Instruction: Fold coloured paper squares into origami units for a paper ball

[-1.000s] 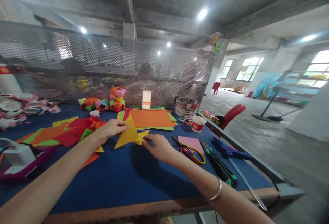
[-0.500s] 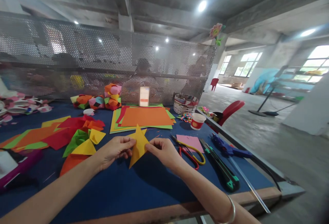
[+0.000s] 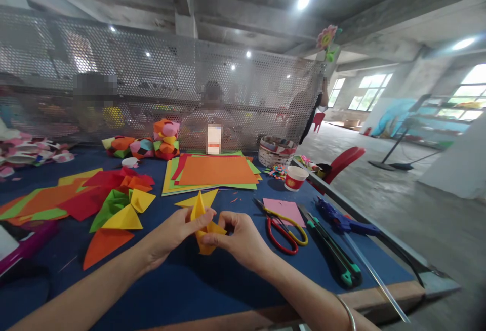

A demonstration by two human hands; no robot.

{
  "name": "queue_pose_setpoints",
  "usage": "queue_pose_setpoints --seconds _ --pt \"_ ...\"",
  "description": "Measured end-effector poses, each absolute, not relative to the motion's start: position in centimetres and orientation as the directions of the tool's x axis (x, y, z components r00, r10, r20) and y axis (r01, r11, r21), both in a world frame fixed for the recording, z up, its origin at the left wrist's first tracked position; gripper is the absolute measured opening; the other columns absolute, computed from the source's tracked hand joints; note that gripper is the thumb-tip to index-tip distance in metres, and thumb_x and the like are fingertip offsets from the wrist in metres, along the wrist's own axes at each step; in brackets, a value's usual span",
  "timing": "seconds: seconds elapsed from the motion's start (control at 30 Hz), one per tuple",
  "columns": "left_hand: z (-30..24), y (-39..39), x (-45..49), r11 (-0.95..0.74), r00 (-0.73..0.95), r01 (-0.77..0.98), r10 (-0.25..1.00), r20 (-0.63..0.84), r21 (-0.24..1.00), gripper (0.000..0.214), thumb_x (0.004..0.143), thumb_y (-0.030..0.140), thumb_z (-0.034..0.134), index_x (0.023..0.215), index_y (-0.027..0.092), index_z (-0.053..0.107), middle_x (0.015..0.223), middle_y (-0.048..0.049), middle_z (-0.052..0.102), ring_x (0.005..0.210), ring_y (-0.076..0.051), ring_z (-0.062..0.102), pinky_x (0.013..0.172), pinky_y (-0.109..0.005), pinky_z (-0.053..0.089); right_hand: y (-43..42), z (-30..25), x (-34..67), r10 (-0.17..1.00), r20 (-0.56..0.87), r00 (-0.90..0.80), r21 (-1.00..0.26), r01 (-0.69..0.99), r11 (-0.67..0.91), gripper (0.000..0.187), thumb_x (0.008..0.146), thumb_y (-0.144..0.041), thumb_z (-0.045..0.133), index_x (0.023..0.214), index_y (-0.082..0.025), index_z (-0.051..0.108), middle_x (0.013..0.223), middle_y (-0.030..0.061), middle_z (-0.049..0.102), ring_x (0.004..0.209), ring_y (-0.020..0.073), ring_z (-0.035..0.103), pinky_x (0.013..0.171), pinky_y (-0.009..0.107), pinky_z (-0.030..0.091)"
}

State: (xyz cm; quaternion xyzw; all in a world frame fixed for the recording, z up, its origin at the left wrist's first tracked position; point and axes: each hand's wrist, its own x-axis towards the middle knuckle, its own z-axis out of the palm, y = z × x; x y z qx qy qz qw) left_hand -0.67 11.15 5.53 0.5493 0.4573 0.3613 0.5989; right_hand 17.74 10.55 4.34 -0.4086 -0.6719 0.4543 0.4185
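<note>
Between my two hands is a folded piece of yellow paper (image 3: 199,209), its flaps partly spread and a point standing up. My left hand (image 3: 185,227) grips its left side, thumb pressed against the front. The fingers of my right hand (image 3: 237,235) pinch the right lower flap. Just behind the hands, a flat yellow paper triangle (image 3: 205,199) lies on the blue table (image 3: 159,290). To the left are more folded pieces, among them a green one (image 3: 112,207), a yellow one (image 3: 125,218) and an orange one (image 3: 106,244).
Scissors (image 3: 284,230), a green-black utility knife (image 3: 334,250) and a blue glue gun (image 3: 343,221) lie at right. Behind stand stacked coloured sheets (image 3: 218,170), a paper cup (image 3: 295,178) and a basket (image 3: 277,151). A perforated metal screen (image 3: 243,88) closes off the back.
The yellow paper has gone from a flat, pointed shape to one with flaps opened out. My right hand's fingers have shifted to its lower flap. A person now shows at the screen's right end.
</note>
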Motion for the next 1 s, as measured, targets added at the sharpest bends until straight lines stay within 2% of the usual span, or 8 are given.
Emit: queue_pose_setpoints --seconds 0.17,0.3,0.43,0.5,0.57,0.67,0.87,1.0 --pt "6.1 11.2 -1.4 0.190 0.378 0.050 0.905 -0.195 0.980 0.069 0.058 0.069 0.087 0.100 0.017 0.072 0.091 -0.0075 0.077 0.084 -0.024 0.071 0.076 -0.033 0.053 11.2 4.5 18.6 0.935 0.212 -0.284 -0.942 0.194 0.273 0.059 0.072 -0.072 0.071 0.059 -0.024 0.038 0.057 -0.0084 0.034 0.056 0.0090 0.028 0.053 0.024 0.026" --pt "6.2 10.9 -1.6 0.206 0.431 0.036 0.880 -0.201 0.978 0.071 0.057 0.063 0.090 0.109 0.019 0.070 0.100 -0.0100 0.078 0.091 -0.027 0.074 0.085 -0.038 0.056 11.6 4.3 19.7 0.945 0.237 -0.227 -0.914 0.278 0.296 0.044 0.081 -0.060 0.064 0.067 -0.023 0.046 0.062 -0.0065 0.043 0.057 0.0106 0.036 0.053 0.024 0.029" --pt "5.5 10.3 -1.6 0.171 0.460 0.084 0.867 -0.190 0.982 0.075 0.058 0.061 0.088 0.116 0.018 0.066 0.104 -0.0129 0.077 0.094 -0.030 0.076 0.091 -0.043 0.057 10.3 4.2 20.4 0.932 0.285 -0.223 -0.847 0.397 0.354 0.021 0.087 -0.036 0.064 0.101 -0.021 0.059 0.064 -0.0082 0.051 0.056 0.0123 0.044 0.055 0.024 0.033" --pt "4.8 10.1 -1.8 0.129 0.443 0.135 0.879 -0.176 0.982 0.080 0.058 0.059 0.086 0.122 0.018 0.063 0.102 -0.0130 0.077 0.094 -0.031 0.076 0.089 -0.044 0.058 9.3 4.2 20.6 0.910 0.312 -0.274 -0.792 0.453 0.409 0.022 0.091 -0.024 0.058 0.113 -0.021 0.061 0.069 -0.0059 0.058 0.060 0.0138 0.051 0.058 0.025 0.037" --pt "4.0 9.7 -2.1 0.064 0.398 0.208 0.906 -0.144 0.976 0.078 0.061 0.053 0.082 0.127 0.018 0.059 0.103 -0.0124 0.076 0.092 -0.031 0.076 0.081 -0.042 0.059 8.1 4.0 20.8 0.874 0.325 -0.361 -0.726 0.497 0.475 0.021 0.092 -0.014 0.052 0.105 -0.021 0.067 0.083 0.0004 0.068 0.075 0.0164 0.060 0.070 0.027 0.044" --pt "3.2 8.9 -2.5 -0.077 0.301 0.348 0.953 -0.034 0.934 0.066 0.069 0.038 0.071 0.132 0.023 0.056 0.115 -0.0098 0.072 0.084 -0.024 0.073 0.075 -0.037 0.058 6.6 3.5 21.1 0.829 0.307 -0.468 -0.643 0.540 0.543 0.029 0.091 -0.005 0.048 0.098 -0.019 0.072 0.095 0.0074 0.071 0.093 0.0213 0.062 0.086 0.034 0.046" --pt "2.6 6.9 -2.9 -0.367 0.298 0.545 0.925 0.235 0.753 0.035 0.076 0.025 0.060 0.109 0.028 0.071 0.126 -0.0055 0.067 0.116 -0.027 0.064 0.106 -0.043 0.048 4.7 3.1 21.9 0.774 0.242 -0.585 -0.392 0.671 0.630 0.052 0.080 0.001 0.052 0.124 -0.018 0.070 0.107 0.0106 0.065 0.101 0.0273 0.057 0.089 0.043 0.050" --pt "2.3 6.2 -3.2 -0.466 0.353 0.593 0.883 0.308 0.657 0.023 0.087 0.031 0.055 0.101 0.028 0.073 0.126 -0.0061 0.068 0.113 -0.025 0.068 0.099 -0.036 0.054 4.8 2.9 22.1 0.778 0.274 -0.565 -0.341 0.699 0.628 0.049 0.082 0.000 0.054 0.125 -0.018 0.069 0.108 0.0102 0.065 0.105 0.0269 0.057 0.091 0.043 0.053"
